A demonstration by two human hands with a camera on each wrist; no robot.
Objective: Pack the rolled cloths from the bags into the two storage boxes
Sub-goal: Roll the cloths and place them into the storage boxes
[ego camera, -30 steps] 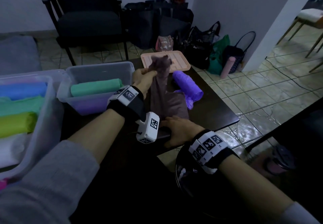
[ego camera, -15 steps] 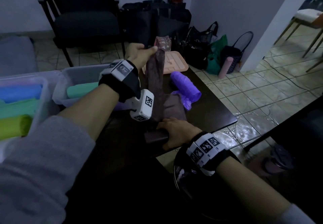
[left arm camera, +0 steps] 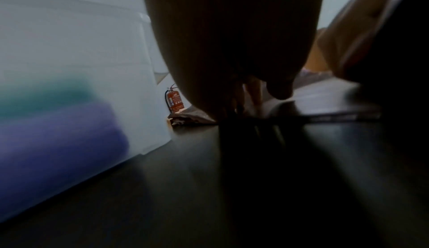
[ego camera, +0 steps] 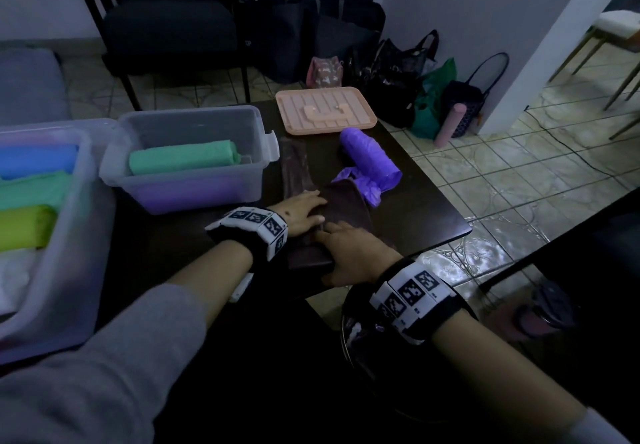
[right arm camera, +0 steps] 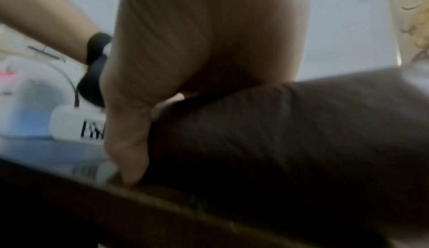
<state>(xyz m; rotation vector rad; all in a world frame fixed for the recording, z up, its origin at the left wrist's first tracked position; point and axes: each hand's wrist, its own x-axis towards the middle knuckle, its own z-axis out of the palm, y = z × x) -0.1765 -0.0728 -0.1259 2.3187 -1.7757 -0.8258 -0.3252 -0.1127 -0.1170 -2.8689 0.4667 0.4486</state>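
Note:
A long brown cloth [ego camera: 343,205] lies stretched out on the dark table [ego camera: 415,215], reaching back beside the small clear box [ego camera: 194,125]. My left hand [ego camera: 304,213] lies flat on its middle with the fingers straight. My right hand [ego camera: 349,249] rests on its near end, and the thumb [right arm camera: 125,142] runs down the side of the brown cloth [right arm camera: 278,132]. That small box holds a green roll [ego camera: 183,158] on top of a purple one [ego camera: 194,190]. A purple rolled cloth [ego camera: 370,158] lies on the table to the right, its tail loose.
A large clear box [ego camera: 55,235] at the left holds blue, green and yellow-green rolls. A pink lid [ego camera: 325,111] lies at the table's far edge. Several bags [ego camera: 398,80] and a pink roll [ego camera: 450,125] stand on the tiled floor behind, beside a black armchair [ego camera: 166,28].
My left hand had lifted the brown cloth's far end high above the table. It has laid the cloth down flat and now presses on it. The right hand has stayed on the near end.

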